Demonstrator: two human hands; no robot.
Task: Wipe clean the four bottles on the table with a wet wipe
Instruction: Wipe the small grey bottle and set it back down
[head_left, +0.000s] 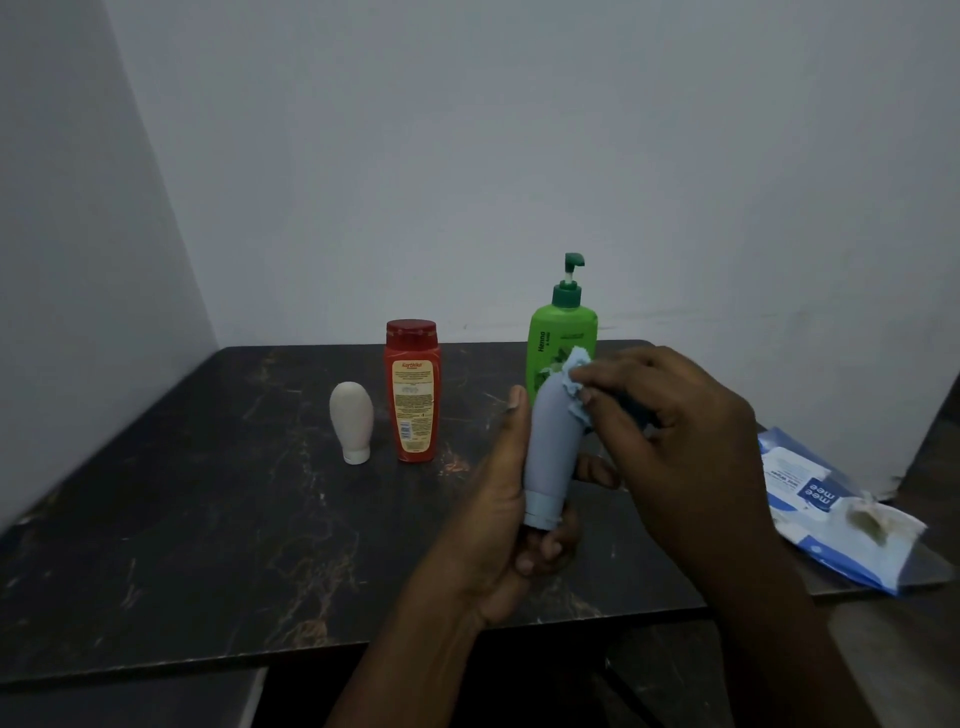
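Matt grey plastic tube (551, 441), crumpled cloth wipe (574, 382), glossy marbled dark table (208, 493)

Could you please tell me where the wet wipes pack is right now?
In the head view, the wet wipes pack lies on the right edge of the table, just right of the right hand.

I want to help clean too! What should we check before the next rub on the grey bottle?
1. Left hand grips the grey bottle, cap down: ok.
2. Right hand pinches the wipe against the grey bottle's top end: ok.
3. White bottle, red bottle and green bottle stand upright on the table, apart from the hands: ok.
4. Wipe wet enough: cannot tell.
5. Pack lies fully on the table: cannot tell, it is close to the right edge.
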